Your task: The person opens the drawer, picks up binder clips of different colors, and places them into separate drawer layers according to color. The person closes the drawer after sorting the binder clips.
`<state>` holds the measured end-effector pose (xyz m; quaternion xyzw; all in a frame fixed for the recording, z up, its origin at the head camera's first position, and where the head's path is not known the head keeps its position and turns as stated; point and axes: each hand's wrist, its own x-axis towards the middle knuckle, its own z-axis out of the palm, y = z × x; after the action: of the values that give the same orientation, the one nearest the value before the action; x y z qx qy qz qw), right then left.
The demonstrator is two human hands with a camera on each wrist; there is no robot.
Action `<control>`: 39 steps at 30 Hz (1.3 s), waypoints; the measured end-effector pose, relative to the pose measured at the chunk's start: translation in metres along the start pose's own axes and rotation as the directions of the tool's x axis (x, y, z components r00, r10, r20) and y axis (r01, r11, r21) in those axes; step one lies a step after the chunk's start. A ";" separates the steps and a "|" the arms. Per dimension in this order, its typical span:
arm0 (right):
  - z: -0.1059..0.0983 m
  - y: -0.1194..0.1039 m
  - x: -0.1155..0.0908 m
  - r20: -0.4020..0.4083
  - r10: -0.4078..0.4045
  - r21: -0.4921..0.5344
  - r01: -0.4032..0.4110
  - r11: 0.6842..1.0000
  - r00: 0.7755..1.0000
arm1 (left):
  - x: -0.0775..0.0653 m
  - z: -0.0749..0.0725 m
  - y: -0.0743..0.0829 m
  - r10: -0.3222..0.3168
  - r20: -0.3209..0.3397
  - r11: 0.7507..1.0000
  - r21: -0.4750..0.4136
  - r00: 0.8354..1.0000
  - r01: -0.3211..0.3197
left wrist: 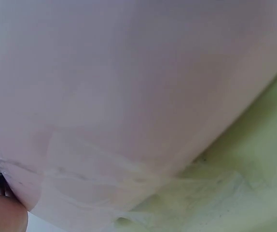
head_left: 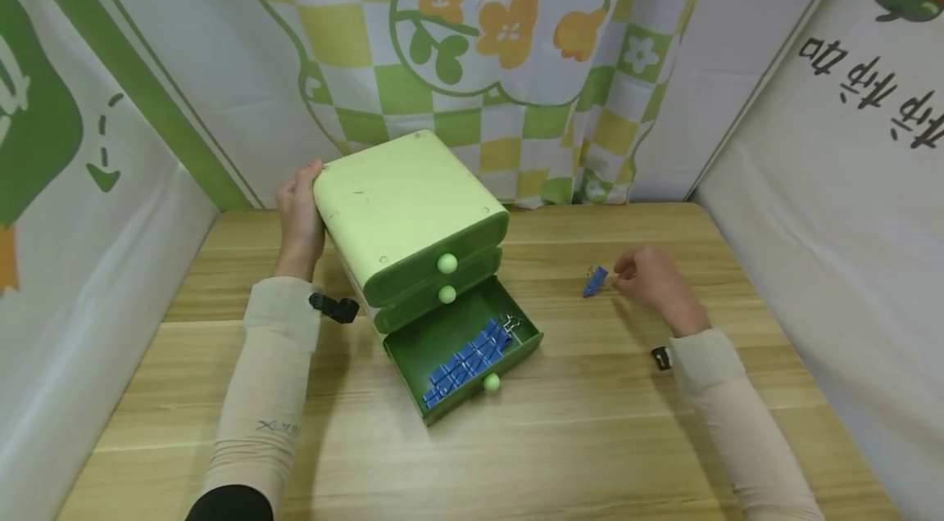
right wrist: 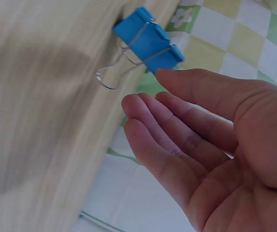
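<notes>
A light-green desktop drawer cabinet [head_left: 413, 206] stands at an angle on the table. My left hand [head_left: 301, 214] holds its back left corner; most of the fingers are hidden. In the left wrist view, skin fills most of the picture beside the cabinet's pale green side [left wrist: 254, 145]. The bottom drawer [head_left: 409, 349] is pulled out, with several blue binder clips in a row [head_left: 468, 361] inside. To the right, my right hand [head_left: 656, 285] is beside a small group of blue binder clips [head_left: 595, 282]. In the right wrist view its thumb is close to the clips [right wrist: 149, 41], apart from the other fingers.
Two upper drawers with round knobs [head_left: 447, 263] are closed. The wooden table [head_left: 590, 423] reaches back to a checked curtain [head_left: 509, 107]. White printed cloth walls [head_left: 826, 160] stand on both sides.
</notes>
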<state>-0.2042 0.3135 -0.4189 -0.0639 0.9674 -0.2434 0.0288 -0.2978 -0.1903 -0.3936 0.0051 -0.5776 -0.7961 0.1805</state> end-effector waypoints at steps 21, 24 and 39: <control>0.017 0.013 0.011 0.071 0.081 -0.076 -0.075 0.994 0.994 | 0.001 -0.002 -0.002 0.002 0.006 1.000 -0.013 1.000 -0.002; 0.018 0.013 0.012 0.071 0.081 -0.088 -0.074 0.993 0.994 | 0.001 -0.001 -0.002 0.012 0.004 1.000 -0.016 1.000 -0.012; 0.018 0.003 0.013 0.100 -0.063 0.002 0.063 0.998 0.993 | 0.000 0.000 -0.002 0.014 0.004 1.000 0.009 1.000 -0.014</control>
<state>-0.2158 0.3064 -0.4366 -0.1066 0.9623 -0.2403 0.0693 -0.2985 -0.1897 -0.3956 0.0003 -0.5815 -0.7923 0.1848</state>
